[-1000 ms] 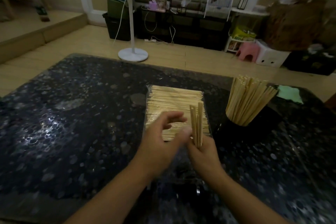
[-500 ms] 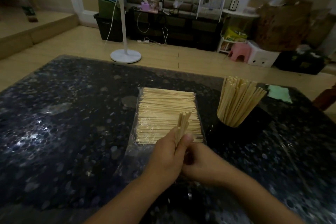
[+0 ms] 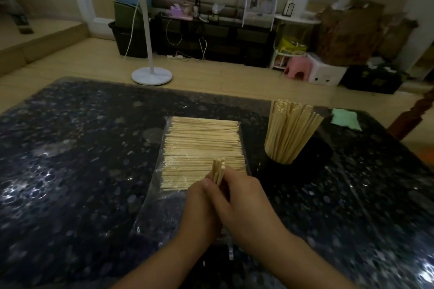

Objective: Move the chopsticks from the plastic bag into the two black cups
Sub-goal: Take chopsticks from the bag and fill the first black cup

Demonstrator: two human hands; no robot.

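- Head view: we judge the step as gathering a small bundle [image 3: 218, 170] of chopsticks upright, tips up, squaring it before transfer.
- Left hand [image 3: 202, 204] and right hand [image 3: 244, 202] both curl round the bundle, pressed together.
- Bundle sits over the near edge of the plastic bag [image 3: 202, 148], still well stocked, flat on the counter [image 3: 70, 171].
- Next move: carry right to a black cup [image 3: 303, 159]; one is already crowded, the second cup we cannot make out.
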